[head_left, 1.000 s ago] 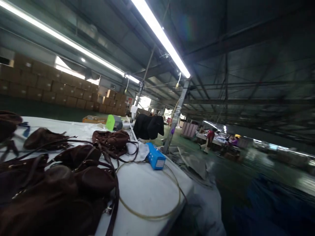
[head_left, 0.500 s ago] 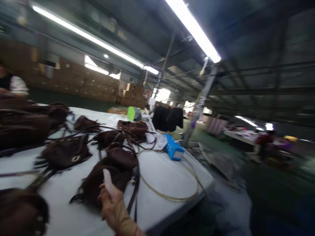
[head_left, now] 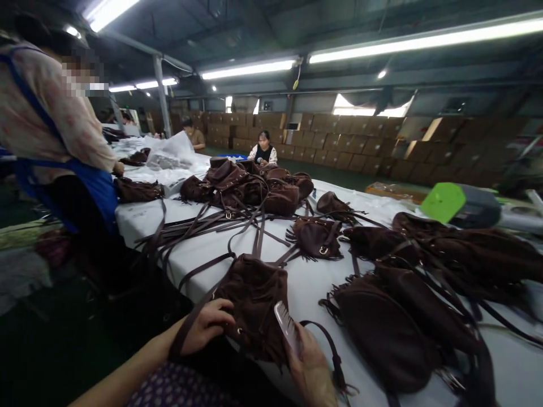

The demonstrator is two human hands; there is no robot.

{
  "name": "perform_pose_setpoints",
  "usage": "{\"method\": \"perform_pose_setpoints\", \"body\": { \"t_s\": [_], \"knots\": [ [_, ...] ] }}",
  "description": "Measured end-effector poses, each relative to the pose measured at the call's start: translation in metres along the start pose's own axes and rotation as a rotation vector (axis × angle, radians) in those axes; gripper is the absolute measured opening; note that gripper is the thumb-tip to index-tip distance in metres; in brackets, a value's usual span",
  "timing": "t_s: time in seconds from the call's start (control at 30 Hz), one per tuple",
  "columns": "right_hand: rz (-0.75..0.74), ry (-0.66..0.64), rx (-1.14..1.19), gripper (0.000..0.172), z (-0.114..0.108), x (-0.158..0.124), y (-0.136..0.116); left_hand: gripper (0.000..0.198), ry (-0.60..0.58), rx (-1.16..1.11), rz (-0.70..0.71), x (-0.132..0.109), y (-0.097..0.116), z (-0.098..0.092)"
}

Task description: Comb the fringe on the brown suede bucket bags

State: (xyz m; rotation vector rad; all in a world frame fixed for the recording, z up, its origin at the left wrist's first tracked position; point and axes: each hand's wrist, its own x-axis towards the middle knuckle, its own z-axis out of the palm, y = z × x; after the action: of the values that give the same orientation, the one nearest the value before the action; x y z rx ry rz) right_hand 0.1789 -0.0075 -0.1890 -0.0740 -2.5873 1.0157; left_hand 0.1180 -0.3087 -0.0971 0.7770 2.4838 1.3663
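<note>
A dark brown handbag [head_left: 254, 294] with a drawstring top and small metal eyelets lies at the near edge of the table in front of me. My left hand [head_left: 210, 325] grips its left edge with bent fingers, and one of its straps hangs across my wrist. In my right hand [head_left: 311, 362] is a pale, see-through comb [head_left: 286, 325], teeth facing right, held against the bag's right side near its fringe. The fingertips of the right hand are partly hidden behind the comb and bag.
A heap of brown bags [head_left: 254, 189] and loose straps covers the table's middle. More bags [head_left: 382, 333] lie on my right. A green-and-grey machine [head_left: 449, 203] stands at the back right. One co-worker [head_left: 55, 124] in a blue apron stands left; another person [head_left: 263, 150] is across the table.
My view has swung left from the right end of the table. The comb in my right hand is now beside the near bag, and my left hand has come into view on that bag.
</note>
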Motion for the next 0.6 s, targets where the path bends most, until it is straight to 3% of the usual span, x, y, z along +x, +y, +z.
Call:
{"method": "perform_pose_setpoints", "body": {
  "t_s": [0.07,0.2,0.3,0.37,0.43,0.47,0.5,0.6],
  "knots": [
    [0.027,-0.032,-0.028,0.041,0.004,0.004,0.004,0.024,0.2,-0.242,-0.124,-0.004,-0.018,-0.007],
    [0.037,-0.108,-0.053,0.043,0.004,0.012,0.011,0.023,0.799,-0.772,-0.538,-0.047,-0.082,-0.028],
    [0.052,-0.116,-0.087,0.045,0.006,0.015,0.015,0.026,1.208,-0.811,-0.771,-0.084,-0.114,-0.037],
    [0.053,-0.125,-0.107,0.047,0.01,0.016,0.017,0.029,1.398,-0.619,-0.692,-0.09,-0.106,-0.042],
    [0.043,-0.128,-0.128,0.047,0.013,0.017,0.017,0.032,1.399,-0.337,-0.402,-0.072,-0.073,-0.047],
    [0.035,-0.123,-0.145,0.047,0.014,0.017,0.016,0.031,1.282,-0.226,-0.277,-0.054,-0.049,-0.049],
    [0.025,-0.118,-0.168,0.047,0.015,0.017,0.015,0.031,1.092,-0.147,-0.177,-0.03,-0.024,-0.049],
    [-0.02,-0.116,-0.269,0.046,0.017,0.016,0.012,0.034,0.589,0.201,0.035,0.057,0.041,-0.041]
  ]
}}
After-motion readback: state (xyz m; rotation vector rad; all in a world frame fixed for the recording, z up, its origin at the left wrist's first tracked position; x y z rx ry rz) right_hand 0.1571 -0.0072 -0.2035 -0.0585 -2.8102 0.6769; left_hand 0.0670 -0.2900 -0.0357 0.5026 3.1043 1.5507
